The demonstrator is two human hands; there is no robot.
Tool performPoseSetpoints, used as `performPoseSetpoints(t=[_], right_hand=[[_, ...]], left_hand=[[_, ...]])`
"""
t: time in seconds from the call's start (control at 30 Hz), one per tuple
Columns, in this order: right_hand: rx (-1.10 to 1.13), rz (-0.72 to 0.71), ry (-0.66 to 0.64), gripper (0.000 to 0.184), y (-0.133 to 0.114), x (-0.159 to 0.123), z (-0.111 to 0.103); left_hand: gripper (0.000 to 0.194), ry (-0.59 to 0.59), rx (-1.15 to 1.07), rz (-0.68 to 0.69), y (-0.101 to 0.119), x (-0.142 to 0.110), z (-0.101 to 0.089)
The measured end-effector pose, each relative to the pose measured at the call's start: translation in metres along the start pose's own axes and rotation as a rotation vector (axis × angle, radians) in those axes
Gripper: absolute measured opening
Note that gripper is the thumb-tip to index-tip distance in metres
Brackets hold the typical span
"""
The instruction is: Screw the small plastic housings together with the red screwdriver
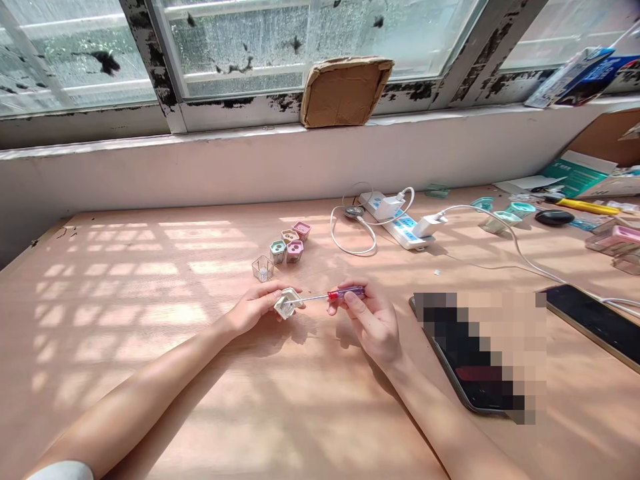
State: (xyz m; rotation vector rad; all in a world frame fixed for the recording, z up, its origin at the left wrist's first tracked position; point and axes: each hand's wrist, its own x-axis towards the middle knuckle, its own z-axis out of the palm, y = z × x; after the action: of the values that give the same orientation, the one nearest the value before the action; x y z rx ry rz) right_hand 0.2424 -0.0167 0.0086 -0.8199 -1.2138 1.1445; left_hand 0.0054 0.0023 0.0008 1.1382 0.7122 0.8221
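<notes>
Left hand (256, 308) grasps pale case (287, 309); right of case, right hand (374, 325) grips screwdriver (351, 293), long axis running leftward to case.

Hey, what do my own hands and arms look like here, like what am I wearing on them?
Your left hand and right hand are bare, with no gloves, rings or watch visible. Both forearms are uncovered too, except for a plain white edge, probably a sleeve, at the bottom left.

Patchy sunlight (197, 235) lies across the wood-toned table (260, 413), below a pale wall (200, 175) and streaked windows (240, 37) in worn frames (159, 60).
</notes>
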Motion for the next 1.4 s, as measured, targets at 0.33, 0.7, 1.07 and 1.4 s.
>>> performPoseSetpoints(t=[0.33, 0.7, 1.07, 1.4], right_hand=[[0.005, 0.016, 0.022, 0.03, 0.0002, 0.0011, -0.0005], [0.083, 0.038, 0.085, 0.027, 0.0018, 0.0043, -0.0045], [0.12, 0.056, 0.086, 0.027, 0.0032, 0.0044, -0.0043], [0.126, 0.059, 0.081, 0.027, 0.0023, 0.0041, -0.0025]], left_hand=[[0.049, 0.012, -0.034, -0.003, 0.0037, 0.0004, 0.0026], [0.05, 0.042, -0.14, -0.021, 0.0038, 0.0021, 0.0012], [0.046, 0.055, -0.125, 0.014, 0.0025, 0.0029, 0.0018], [0.05, 0.061, -0.09, 0.018, -0.0015, 0.0035, 0.0018]])
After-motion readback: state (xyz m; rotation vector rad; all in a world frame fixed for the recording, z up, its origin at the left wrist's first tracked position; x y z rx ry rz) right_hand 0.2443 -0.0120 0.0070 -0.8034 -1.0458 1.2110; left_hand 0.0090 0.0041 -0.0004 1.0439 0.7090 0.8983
